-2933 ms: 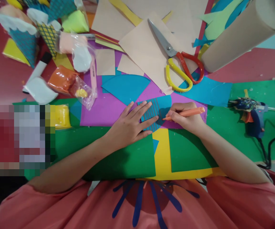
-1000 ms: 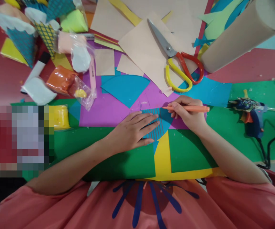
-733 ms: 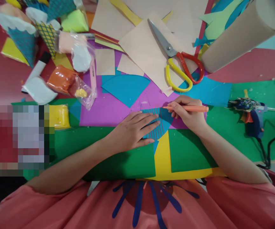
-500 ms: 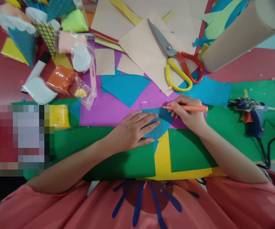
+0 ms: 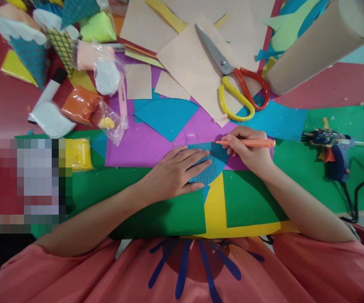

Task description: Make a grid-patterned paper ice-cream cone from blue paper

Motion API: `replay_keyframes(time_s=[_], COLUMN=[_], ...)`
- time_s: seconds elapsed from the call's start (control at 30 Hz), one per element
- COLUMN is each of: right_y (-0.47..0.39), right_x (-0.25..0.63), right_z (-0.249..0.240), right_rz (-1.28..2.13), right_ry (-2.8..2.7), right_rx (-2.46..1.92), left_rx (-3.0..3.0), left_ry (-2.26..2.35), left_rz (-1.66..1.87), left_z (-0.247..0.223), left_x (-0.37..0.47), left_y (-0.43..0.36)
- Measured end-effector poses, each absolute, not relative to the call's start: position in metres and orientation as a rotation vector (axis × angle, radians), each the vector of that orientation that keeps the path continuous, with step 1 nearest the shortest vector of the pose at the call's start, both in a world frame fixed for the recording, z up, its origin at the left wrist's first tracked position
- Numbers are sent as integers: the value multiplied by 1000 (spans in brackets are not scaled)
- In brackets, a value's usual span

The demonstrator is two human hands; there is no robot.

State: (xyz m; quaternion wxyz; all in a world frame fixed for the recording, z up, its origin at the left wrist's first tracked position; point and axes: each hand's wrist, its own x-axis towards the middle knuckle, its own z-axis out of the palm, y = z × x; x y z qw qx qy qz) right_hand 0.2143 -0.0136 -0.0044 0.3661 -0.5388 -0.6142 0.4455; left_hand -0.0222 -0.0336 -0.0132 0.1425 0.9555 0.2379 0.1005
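So, we've got the striped blue piece (image 5: 219,160) flat across the near edge of the purple sheet (image 5: 131,153), partly under our L hand (image 5: 178,170), its R part bare of stripes. To rule well, we'd best press firmly w/o bending it, have the fingertips clear of the stroke's path, and pull each line in one even go, top edge to curved edge, matching the spacing alongside. Ink may smear, so we should lift the L palm rather than slide it. Stray marks on the purple just above suggest strokes can run off, so starting right at the rim prob. helps. Grip-wise: L hand isn't clutching anything; it's spread flat, fingers a bit apart, over the stripes. R hand (image 5: 248,147) has its grip closed in a pen hold, thumb & fingers pinching the orange marker (image 5: 256,143) toward the nib end, barrel pointing R. Nib's at the piece's top edge; we can't tell if it's touching. Scissors (image 5: 226,67) & a plain blue fan (image 5: 167,115) lie farther from us.
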Motion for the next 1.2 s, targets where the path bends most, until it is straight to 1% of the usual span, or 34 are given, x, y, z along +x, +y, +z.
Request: replay_keyframes(time_s=[0.3,0.5,0.8,1.2], right_y=[-13,-14,-15,-12], right_x=[214,215,214,213], right_z=[-4,-4,-5,-1], right_rz=[1193,1154,1132,1253], right_ry=[-1575,-1567,-1557,-1555], right_rx=[-1360,-1379,-1380,-1388], left_rx=[2777,2753,2757,2772], left_ry=[677,686,675,687], left_rz=[305,256,301,267], left_z=[-13,-13,-12,-11], left_x=[-22,-22,-22,-22], left_y=[-33,-33,-33,-33])
